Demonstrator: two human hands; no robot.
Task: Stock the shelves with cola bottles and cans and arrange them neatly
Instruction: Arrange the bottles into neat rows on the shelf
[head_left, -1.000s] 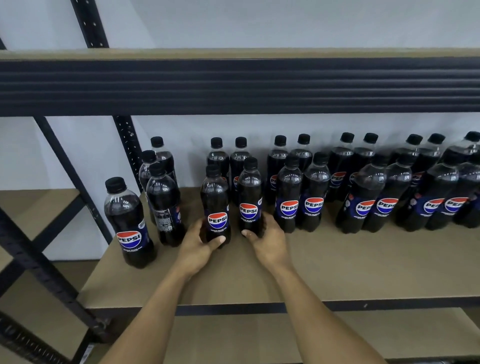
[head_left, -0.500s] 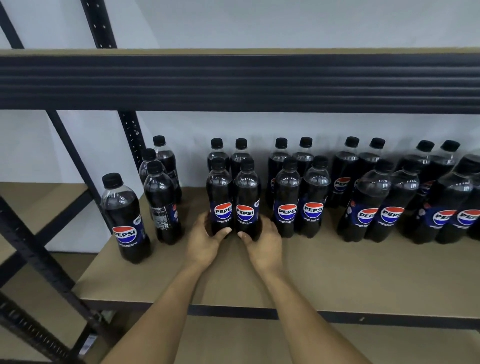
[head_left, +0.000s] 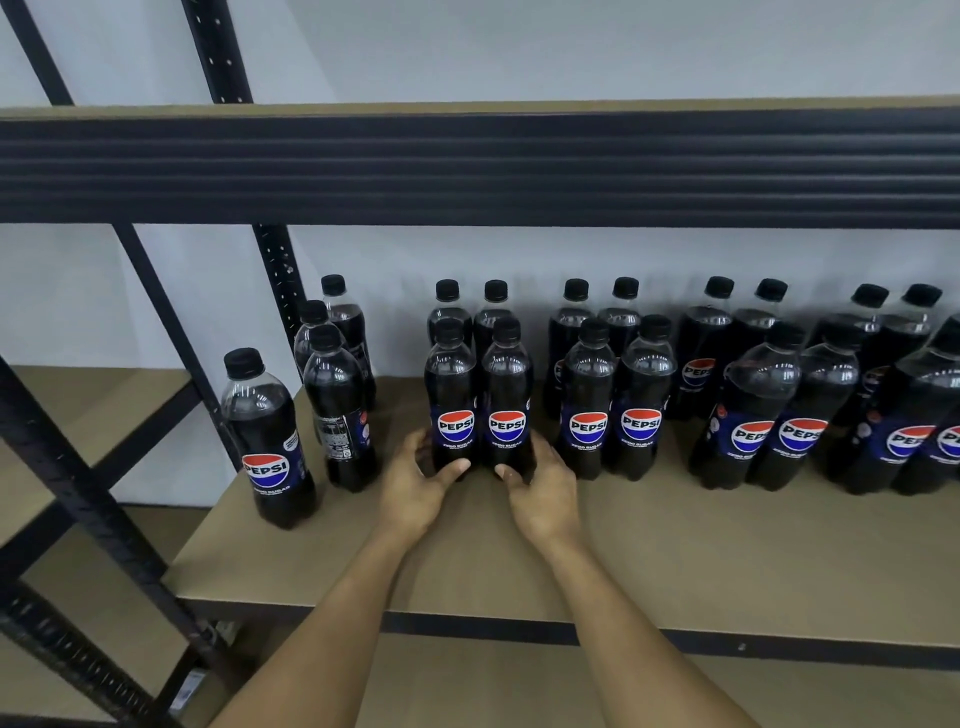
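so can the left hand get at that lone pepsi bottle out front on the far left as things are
Probably yes. The lone bottle stands apart at the shelf's front left corner, with bare shelf between it and the left hand. But that hand is wrapped around the base of a front-row bottle, so it must let go first.

Both bare forearms reach forward and converge, left hand (head_left: 415, 486) cupped with thumb pointing inward and fingers curled out of sight, right hand (head_left: 540, 488) mirroring it, thumb tips near each other, palms facing, each grip closed around something dark between them.
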